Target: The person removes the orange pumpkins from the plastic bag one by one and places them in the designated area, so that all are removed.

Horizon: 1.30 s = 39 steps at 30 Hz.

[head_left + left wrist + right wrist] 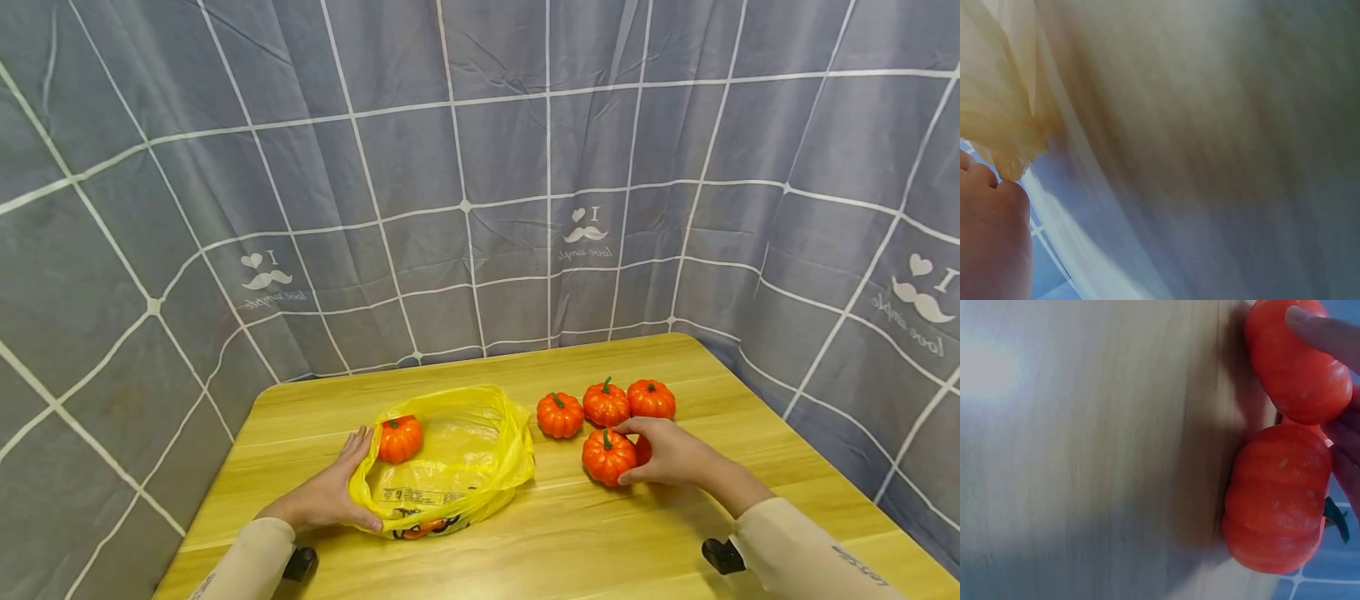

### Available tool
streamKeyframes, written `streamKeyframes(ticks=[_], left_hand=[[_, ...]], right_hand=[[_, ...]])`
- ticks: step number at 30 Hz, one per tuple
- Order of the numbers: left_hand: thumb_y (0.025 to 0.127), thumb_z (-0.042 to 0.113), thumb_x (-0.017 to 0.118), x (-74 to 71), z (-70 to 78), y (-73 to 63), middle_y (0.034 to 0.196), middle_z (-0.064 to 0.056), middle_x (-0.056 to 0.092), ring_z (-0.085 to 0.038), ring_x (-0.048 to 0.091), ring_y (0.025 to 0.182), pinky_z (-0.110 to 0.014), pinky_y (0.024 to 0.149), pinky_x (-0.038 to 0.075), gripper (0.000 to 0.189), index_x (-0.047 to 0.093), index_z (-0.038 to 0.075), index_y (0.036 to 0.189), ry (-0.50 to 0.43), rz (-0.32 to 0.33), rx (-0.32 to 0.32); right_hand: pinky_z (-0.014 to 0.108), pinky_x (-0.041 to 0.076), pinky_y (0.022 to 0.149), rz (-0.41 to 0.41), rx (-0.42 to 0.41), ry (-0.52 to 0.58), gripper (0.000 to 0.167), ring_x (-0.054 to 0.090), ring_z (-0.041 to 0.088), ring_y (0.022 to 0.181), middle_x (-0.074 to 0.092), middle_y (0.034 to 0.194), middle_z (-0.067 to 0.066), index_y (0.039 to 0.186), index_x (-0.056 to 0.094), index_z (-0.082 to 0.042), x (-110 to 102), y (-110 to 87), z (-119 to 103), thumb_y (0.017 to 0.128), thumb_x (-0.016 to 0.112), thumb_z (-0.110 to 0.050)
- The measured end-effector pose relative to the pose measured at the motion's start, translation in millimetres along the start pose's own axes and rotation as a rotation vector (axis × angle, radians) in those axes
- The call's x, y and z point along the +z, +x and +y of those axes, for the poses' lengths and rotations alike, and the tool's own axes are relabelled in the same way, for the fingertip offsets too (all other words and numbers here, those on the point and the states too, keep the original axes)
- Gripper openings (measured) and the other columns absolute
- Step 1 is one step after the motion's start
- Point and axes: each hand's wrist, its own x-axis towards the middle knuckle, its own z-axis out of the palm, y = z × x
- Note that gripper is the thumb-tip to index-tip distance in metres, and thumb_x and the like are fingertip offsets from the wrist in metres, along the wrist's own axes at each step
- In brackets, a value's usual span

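A yellow plastic bag [480,500] lies on the table with its mouth spread wide, and one small orange pumpkin [401,439] sits inside at its left. My left hand [330,492] holds the bag's left side, thumb toward the front; the left wrist view shows part of that hand [991,231] against the blurred bag [997,125]. With thumb and fingers my right hand [667,454] grips a small pumpkin [606,460] that has a green stem. The right wrist view shows this pumpkin [1297,369] beside another pumpkin [1275,500]. Another red-orange surface shows under the right hand, partly hidden.
Behind the right hand stand a left pumpkin [559,415], a middle pumpkin [606,403] and a right pumpkin [652,399], close together. The wooden table [562,550] ends at a grey curtain [510,242] with white lines.
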Motion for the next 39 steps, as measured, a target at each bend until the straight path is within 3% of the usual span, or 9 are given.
streamKeyframes(ticks=[3,7,11,16,21,29,39], left_hand=[[0.064,0.035,0.097,-0.4,0.3,0.5,0.164,-0.023,-0.016,-0.044,-0.020,0.147,-0.073,0.108,-0.003,0.142,-0.003,0.009,0.162,0.006,0.003,0.004],[0.064,0.035,0.097,-0.4,0.5,0.1,0.164,-0.023,-0.016,-0.044,-0.020,0.147,-0.073,0.109,-0.003,0.143,-0.003,0.009,0.162,0.009,0.003,0.000],[0.064,0.035,0.097,-0.5,0.5,0.2,0.164,-0.023,-0.017,-0.043,-0.020,0.147,-0.073,0.109,-0.003,0.142,-0.003,0.009,0.162,0.003,-0.003,-0.002],[0.065,0.034,0.097,-0.3,1.9,0.1,0.163,-0.022,-0.018,-0.043,-0.021,0.147,-0.073,0.109,-0.003,0.142,-0.004,0.009,0.162,-0.006,-0.016,-0.001],[0.066,0.034,0.096,-0.5,2.8,0.2,0.163,-0.022,-0.019,-0.043,-0.021,0.147,-0.073,0.109,-0.003,0.142,-0.005,0.008,0.162,-0.009,-0.021,-0.001],[0.066,0.037,0.096,-1.1,3.5,0.8,0.163,-0.023,-0.019,-0.044,-0.021,0.147,-0.072,0.109,-0.002,0.142,-0.005,0.008,0.162,0.008,-0.021,-0.004],[0.065,0.038,0.096,-0.8,2.9,1.3,0.163,-0.023,-0.018,-0.044,-0.020,0.147,-0.072,0.109,-0.002,0.142,-0.005,0.007,0.161,0.016,-0.019,-0.005]], right_hand=[[0.038,0.054,0.080,-0.034,-0.008,-0.034,0.063,0.059,0.012,0.084,0.067,0.108,0.002,0.117,0.068,-0.001,-3,-0.2,1,0.071,0.092,-0.038],[0.037,0.054,0.080,-0.063,-0.020,-0.057,0.061,0.060,0.012,0.084,0.068,0.109,0.004,0.116,0.068,-0.001,-7,1.1,1,0.071,0.092,-0.035],[0.039,0.054,0.083,-0.068,0.010,-0.046,0.071,0.060,0.013,0.085,0.066,0.114,0.007,0.121,0.065,0.001,-8,3.0,-1,0.069,0.092,-0.039],[0.053,0.049,0.096,0.010,0.089,-0.023,0.096,0.062,0.033,0.107,0.061,0.127,0.020,0.133,0.056,0.007,-7,6.6,-8,0.067,0.091,-0.053],[0.062,0.043,0.101,0.094,0.125,0.027,0.104,0.052,0.046,0.125,0.052,0.139,0.027,0.142,0.049,0.006,-11,19.6,-18,0.069,0.088,-0.057],[0.067,0.037,0.103,0.130,0.159,0.099,0.103,0.043,0.045,0.135,0.049,0.148,0.018,0.149,0.048,-0.006,-7,43.6,-42,0.070,0.085,-0.061],[0.063,0.037,0.106,0.091,0.137,0.173,0.103,0.041,0.042,0.137,0.046,0.151,0.015,0.151,0.045,-0.007,4,68.1,-65,0.071,0.086,-0.058]])
